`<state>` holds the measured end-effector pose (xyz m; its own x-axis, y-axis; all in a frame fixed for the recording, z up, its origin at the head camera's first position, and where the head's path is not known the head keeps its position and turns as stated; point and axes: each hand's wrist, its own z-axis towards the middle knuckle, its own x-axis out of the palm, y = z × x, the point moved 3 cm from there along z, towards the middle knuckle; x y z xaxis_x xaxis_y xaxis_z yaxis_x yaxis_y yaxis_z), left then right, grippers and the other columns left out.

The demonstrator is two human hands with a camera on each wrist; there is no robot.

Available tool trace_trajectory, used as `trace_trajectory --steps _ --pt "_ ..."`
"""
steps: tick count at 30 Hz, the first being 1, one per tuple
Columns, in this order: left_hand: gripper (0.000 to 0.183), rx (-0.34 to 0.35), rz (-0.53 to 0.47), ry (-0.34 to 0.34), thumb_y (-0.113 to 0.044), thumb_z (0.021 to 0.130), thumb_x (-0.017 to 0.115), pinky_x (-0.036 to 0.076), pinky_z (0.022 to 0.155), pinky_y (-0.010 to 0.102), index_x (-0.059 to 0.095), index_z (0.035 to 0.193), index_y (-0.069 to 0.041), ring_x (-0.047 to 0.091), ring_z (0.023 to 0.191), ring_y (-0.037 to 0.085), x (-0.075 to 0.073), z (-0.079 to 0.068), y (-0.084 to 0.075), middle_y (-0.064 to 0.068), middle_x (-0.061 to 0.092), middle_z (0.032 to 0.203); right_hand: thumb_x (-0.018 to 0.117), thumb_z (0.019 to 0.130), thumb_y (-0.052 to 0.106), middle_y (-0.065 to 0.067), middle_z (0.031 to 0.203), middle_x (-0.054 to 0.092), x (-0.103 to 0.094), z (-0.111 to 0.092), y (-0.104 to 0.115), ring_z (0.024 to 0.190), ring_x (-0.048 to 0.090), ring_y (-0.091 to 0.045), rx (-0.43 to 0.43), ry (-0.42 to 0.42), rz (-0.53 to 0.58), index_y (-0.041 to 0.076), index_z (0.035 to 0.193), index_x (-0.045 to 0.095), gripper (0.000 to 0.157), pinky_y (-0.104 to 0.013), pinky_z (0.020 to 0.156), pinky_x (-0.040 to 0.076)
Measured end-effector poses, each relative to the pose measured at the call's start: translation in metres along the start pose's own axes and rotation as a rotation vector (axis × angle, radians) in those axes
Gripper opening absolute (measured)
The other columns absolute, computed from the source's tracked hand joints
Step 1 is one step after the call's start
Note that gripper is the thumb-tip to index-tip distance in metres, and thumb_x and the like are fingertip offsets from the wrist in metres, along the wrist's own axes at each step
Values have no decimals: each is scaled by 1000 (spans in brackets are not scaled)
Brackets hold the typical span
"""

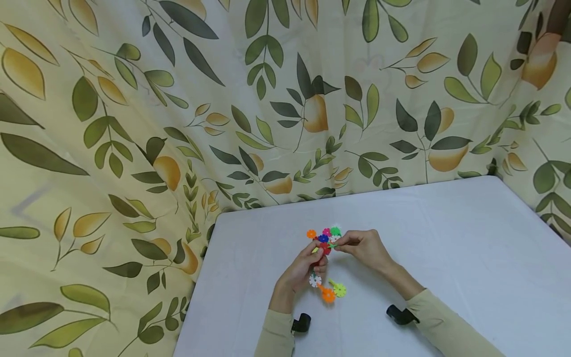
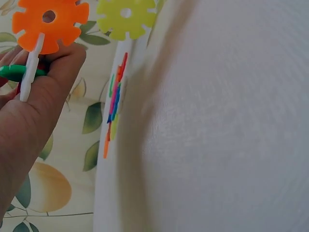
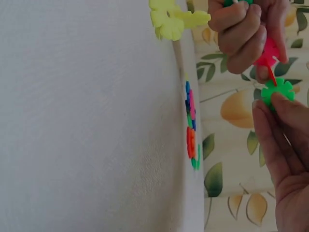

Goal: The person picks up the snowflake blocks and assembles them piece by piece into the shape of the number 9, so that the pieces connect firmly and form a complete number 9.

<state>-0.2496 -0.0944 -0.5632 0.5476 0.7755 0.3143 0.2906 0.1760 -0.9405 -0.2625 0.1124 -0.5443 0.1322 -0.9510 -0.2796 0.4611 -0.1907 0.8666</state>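
Observation:
My left hand [image 1: 300,271] grips a chain of notched plastic discs that slot into one another. From below its fingers hang a white disc [image 1: 315,280], an orange disc [image 1: 328,296] and a yellow disc [image 1: 340,290]. In the right wrist view, a red disc [image 3: 268,52] shows at the left fingertips. My right hand [image 1: 368,250] pinches a green disc [image 3: 278,89] between thumb and fingers, its notched edge meeting the red disc. Part of the chain is hidden inside the left hand; in the left wrist view a white disc [image 2: 30,72] stands edge-on beside the thumb.
Loose discs in several colours, among them an orange one [image 1: 311,233] and a pink one [image 1: 326,231], lie on the white table [image 1: 424,238] just beyond the hands. A leaf-patterned curtain [image 1: 285,99] hangs behind. Black camera mounts [image 1: 302,323] sit at both wrists.

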Motion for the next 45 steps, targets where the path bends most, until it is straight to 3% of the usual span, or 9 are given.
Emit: trace_trajectory --steps 8,14,19,24,27,33,37,40,45 --pt "11 17 68 -111 -26 112 50 38 61 20 49 110 -15 38 66 12 -4 4 0 4 51 88 87 81 0 -9 98 79 2 0 -4 86 78 -20 64 20 -10 3 103 80 23 -24 75 60" --pt "13 58 97 -196 -23 111 51 44 66 21 54 109 -11 47 70 14 -5 7 -2 4 54 90 87 84 5 -10 101 79 2 4 -15 86 77 -22 161 46 -242 4 107 80 24 -31 75 61" --pt "19 50 90 -258 -22 110 54 49 69 21 58 107 -4 53 75 14 -7 6 -3 8 57 91 84 87 10 -8 102 76 6 10 -25 87 72 -21 263 144 -400 3 114 77 29 -39 77 60" --pt "18 76 104 -299 -20 109 56 49 70 22 58 108 -2 55 78 16 -6 10 -5 10 59 94 87 83 12 -12 101 72 15 19 -31 88 66 -25 264 153 -560 -3 125 69 49 -46 80 59" --pt "16 88 95 -327 -17 109 56 50 70 22 57 110 -2 55 80 16 -6 13 -6 8 61 94 89 80 10 -10 96 72 19 24 -31 84 66 -24 267 135 -605 -4 126 68 53 -46 78 58" --pt "19 88 75 -353 -15 109 54 49 70 21 58 115 2 56 81 14 -3 15 -7 7 61 93 88 76 6 -3 82 70 17 24 -34 75 64 -20 321 120 -569 -2 120 69 49 -41 71 57" --pt "18 87 84 -355 -15 109 53 49 69 22 59 115 2 55 79 15 -4 16 -6 7 62 92 90 75 10 2 76 65 13 20 -38 71 59 -17 341 122 -516 4 99 73 30 -35 66 51" --pt "26 91 103 -345 -15 110 51 48 68 21 59 117 9 54 77 15 -3 17 -6 7 63 92 89 78 9 4 73 66 9 15 -36 71 58 -16 326 107 -456 10 85 75 15 -32 65 49" --pt "37 87 122 -340 -16 111 50 46 68 21 57 124 18 52 76 14 -3 16 -6 10 64 94 87 85 13 3 78 74 2 8 -32 67 67 -15 363 57 -285 12 90 81 8 -28 60 54"
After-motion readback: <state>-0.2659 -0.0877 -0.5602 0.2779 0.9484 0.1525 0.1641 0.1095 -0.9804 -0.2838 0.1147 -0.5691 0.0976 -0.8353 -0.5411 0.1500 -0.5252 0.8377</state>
